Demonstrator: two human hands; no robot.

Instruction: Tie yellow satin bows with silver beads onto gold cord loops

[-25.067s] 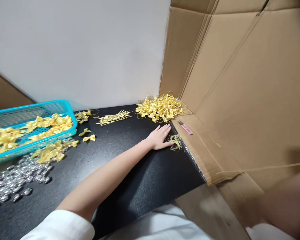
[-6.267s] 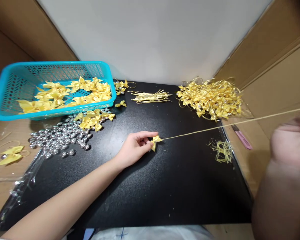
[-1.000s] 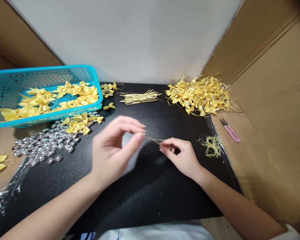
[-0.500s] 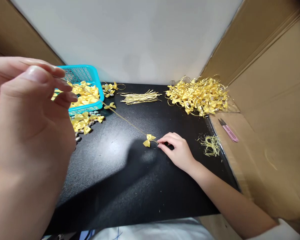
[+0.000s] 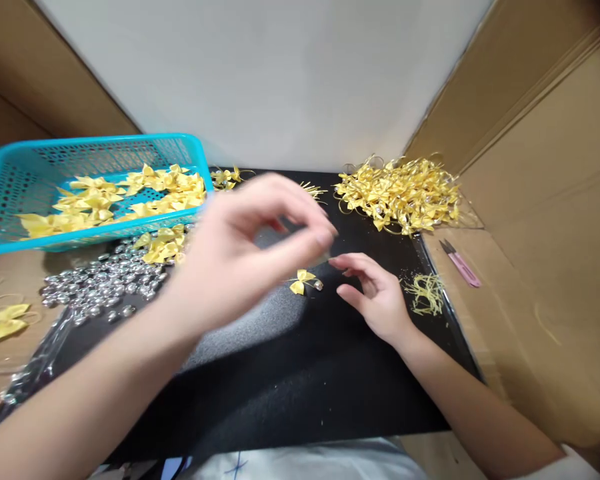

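Head camera: yellow bow [image 5: 301, 283] lies below left hand [image 5: 240, 260], grip unclear, beside spread right hand [image 5: 379, 301].

Noted on black table [image 5: 260, 393]: yellow bow [image 5: 300, 283] and silvery bead [image 5: 319, 285], near right hand [image 5: 377, 303] with thumb and fingers parted. Seen blurred above the table: left hand [image 5: 250, 260], grip unclear.

Bow [image 5: 301, 287]: is showing you yellow, mid-frame.
Beads [image 5: 93, 288]: are shining silver, left of frame.
Basket [image 5: 90, 159]: is showing you hole-patterned turquoise, upper left.
Snips [image 5: 464, 268]: are showing you pink, right of frame.
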